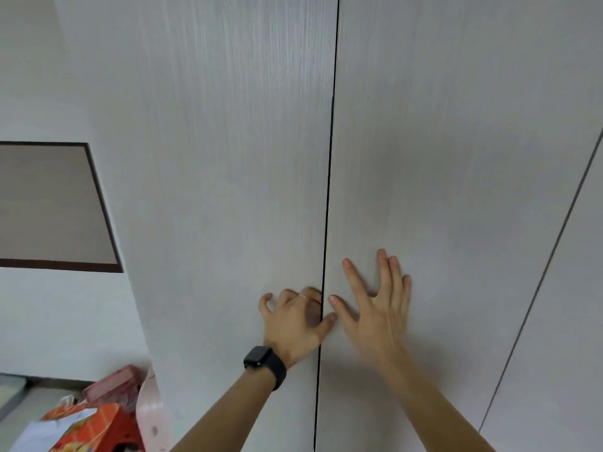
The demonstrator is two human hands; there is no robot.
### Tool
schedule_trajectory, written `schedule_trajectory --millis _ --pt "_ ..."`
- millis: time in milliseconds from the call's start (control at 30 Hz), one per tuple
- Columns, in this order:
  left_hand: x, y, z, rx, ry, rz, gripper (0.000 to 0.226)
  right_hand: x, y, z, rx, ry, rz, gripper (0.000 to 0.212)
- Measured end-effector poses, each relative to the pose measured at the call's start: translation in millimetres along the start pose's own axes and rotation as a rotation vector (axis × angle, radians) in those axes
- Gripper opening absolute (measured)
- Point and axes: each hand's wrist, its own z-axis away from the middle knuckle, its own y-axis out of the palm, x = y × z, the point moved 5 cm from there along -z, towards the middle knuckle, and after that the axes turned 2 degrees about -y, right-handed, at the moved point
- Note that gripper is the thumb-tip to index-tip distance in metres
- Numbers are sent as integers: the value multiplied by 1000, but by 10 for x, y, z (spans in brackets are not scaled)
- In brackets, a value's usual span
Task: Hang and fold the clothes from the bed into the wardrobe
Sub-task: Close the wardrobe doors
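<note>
Your left hand [293, 321] grip is curled, fingertips hooked at the edge of the left door [228, 158]. Your right hand [378, 308] lies flat and spread on the right door [440, 141], holding nothing. The wardrobe [580, 288] looks closed, and the clothes are out of view. With no handle, your fingertips could slip or get pinched in the seam [329, 174].

Wardrobe doors [228, 158] are pale grey, watch [261, 358] black.

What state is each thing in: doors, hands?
left door: shut, narrow seam against the right door.
right door: shut.
left hand: fingers curled on the left door's edge at the seam.
right hand: fingers straight, spread, flat on the right door.
</note>
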Motion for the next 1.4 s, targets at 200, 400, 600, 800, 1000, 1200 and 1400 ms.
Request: schedule_trajectory --millis 200,400,600,800,1000,1200,1400 --pt "25 78 -52 -32 -34 -95 48 -13 56 -14 -30 -14 19 72" --pt "70 81 -50 -112 -31 -64 46 19 -19 -9 -61 -21 20 68" --pt "78 89 -46 -195 -16 -104 36 -75 76 14 -8 -36 69 70" --pt "32 180 -112 -170 -48 -169 32 -177 258 1 49 -19 136 71" --pt "41 211 -89 -157 21 -251 35 -249 363 29 103 -17 171 73" --pt "37 30 -18 -192 139 -313 23 -237 328 34 103 -9 161 72" --pt "181 -458 -123 -425 186 -290 50 -178 209 -3 116 -27 161 71"
